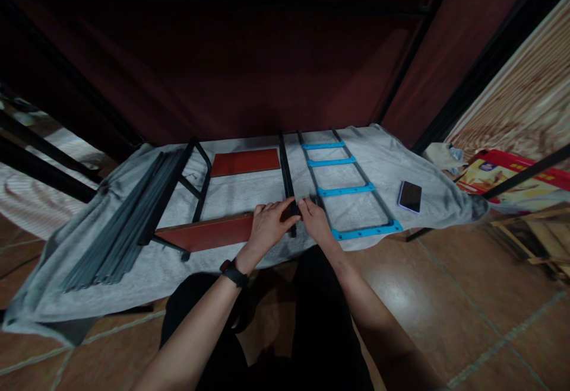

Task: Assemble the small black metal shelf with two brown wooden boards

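My left hand [272, 222] bends its fingers and thumb around the near part of a black metal bar [287, 168]. That bar stands along the right ends of two reddish-brown boards [209, 234], with a black metal end frame [198, 186] at their left ends. Against the bar's right side, my right hand [312, 215] pinches with thumb and fingers; whatever it holds is too small or hidden to tell. Just right of it lies a ladder-like frame [345, 190] of grey tubes joined by several blue crosspieces.
A bundle of grey tubes [129, 219] lies on the left of the grey cloth [107, 299]. At the right is a phone [409, 196]. Beyond the cloth's right edge sit a red and yellow box [512, 174] and a wooden crate [541, 237]. A dark red panel [267, 70] rises behind.
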### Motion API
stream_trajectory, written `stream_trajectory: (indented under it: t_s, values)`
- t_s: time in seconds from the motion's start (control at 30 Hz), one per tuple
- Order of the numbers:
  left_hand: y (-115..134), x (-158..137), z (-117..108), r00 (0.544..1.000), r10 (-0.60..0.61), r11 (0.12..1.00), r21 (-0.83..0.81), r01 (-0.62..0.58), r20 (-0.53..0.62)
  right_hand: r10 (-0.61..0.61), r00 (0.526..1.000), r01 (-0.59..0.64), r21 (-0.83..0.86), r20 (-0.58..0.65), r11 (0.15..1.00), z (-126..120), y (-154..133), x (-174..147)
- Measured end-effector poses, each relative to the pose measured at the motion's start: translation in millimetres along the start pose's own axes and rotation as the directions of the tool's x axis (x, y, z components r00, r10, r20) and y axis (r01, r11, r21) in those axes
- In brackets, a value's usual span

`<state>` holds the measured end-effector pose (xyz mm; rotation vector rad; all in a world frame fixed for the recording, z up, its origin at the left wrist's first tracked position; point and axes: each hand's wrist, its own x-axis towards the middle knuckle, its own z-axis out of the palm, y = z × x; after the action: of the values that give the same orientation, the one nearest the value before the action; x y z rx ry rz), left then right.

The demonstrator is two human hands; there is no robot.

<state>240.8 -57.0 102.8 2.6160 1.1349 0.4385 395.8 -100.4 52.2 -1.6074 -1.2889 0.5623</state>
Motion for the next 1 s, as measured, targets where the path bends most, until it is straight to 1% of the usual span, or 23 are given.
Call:
stream_trajectory:
  t_s: [0.1,0.13,0.17,0.23,0.33,0.37,0.43,0.53,0.6,0.67,0.77,0.9,1.0]
  values:
    - [0.2,-0.3,-0.6,1.0,0.007,1.0,-0.002,-0.007,-0.005,-0.017,1.0,0.018,0.135,-0.009,0.991,0.2,2.3,-0.5]
    - [0.1,-0.4,-0.5,1.0,0.01,1.0,-0.004,-0.01,-0.007,-0.035,0.999,0.036,0.153,-0.01,0.988,0.5,2.8,0.0]
    - [-0.1,-0.5,-0.2,1.0,0.013,1.0,-0.006,-0.013,-0.009,-0.051,0.999,0.051,0.144,-0.006,0.988,1.0,2.7,0.7]
    - [-0.7,-0.7,0.8,1.0,0.016,1.0,-0.005,-0.016,-0.013,-0.052,0.999,0.052,0.066,0.002,0.996,1.8,1.1,1.9]
    - [-1.4,-0.9,2.3,1.0,0.01,1.0,-0.004,-0.01,-0.016,0.004,1.0,-0.004,-0.015,-0.002,1.0,2.8,-1.9,0.8]
    - [-1.6,-0.9,2.7,1.0,0.005,1.0,-0.006,-0.005,-0.014,0.024,1.0,-0.024,-0.006,-0.014,1.0,3.1,-2.1,-0.1]
    - [-1.8,-0.9,3.0,1.0,-0.003,1.0,-0.006,0.003,-0.003,0.045,0.998,-0.043,0.067,-0.031,0.997,3.5,-1.0,-2.0]
    - [-2.2,-1.0,3.3,1.0,0.0,1.0,-0.005,0.0,-0.003,0.008,1.0,-0.005,0.17,-0.016,0.985,3.7,2.1,-2.3]
    - [-2.4,-1.1,3.6,1.0,0.006,1.0,-0.006,-0.006,-0.016,-0.037,0.999,0.035,0.158,0.009,0.987,2.9,2.5,-0.7]
    - [-2.4,-1.2,3.8,1.0,0.007,1.0,-0.006,-0.007,-0.022,-0.064,0.998,0.061,0.097,0.026,0.993,1.8,1.5,1.0]
    - [-1.8,-1.3,3.1,1.0,0.005,1.0,-0.004,-0.005,-0.017,-0.055,0.998,0.054,0.027,0.039,0.998,0.5,-0.2,1.5]
    - [-0.3,-1.4,0.4,1.0,0.005,1.0,-0.011,-0.005,-0.008,-0.026,0.998,0.023,0.05,0.063,0.998,1.1,0.7,-1.9]
    - [-0.5,-1.7,-0.8,1.0,0.008,1.0,-0.006,-0.008,0.001,-0.023,1.0,0.022,0.068,0.013,0.997,1.3,0.3,-3.0]
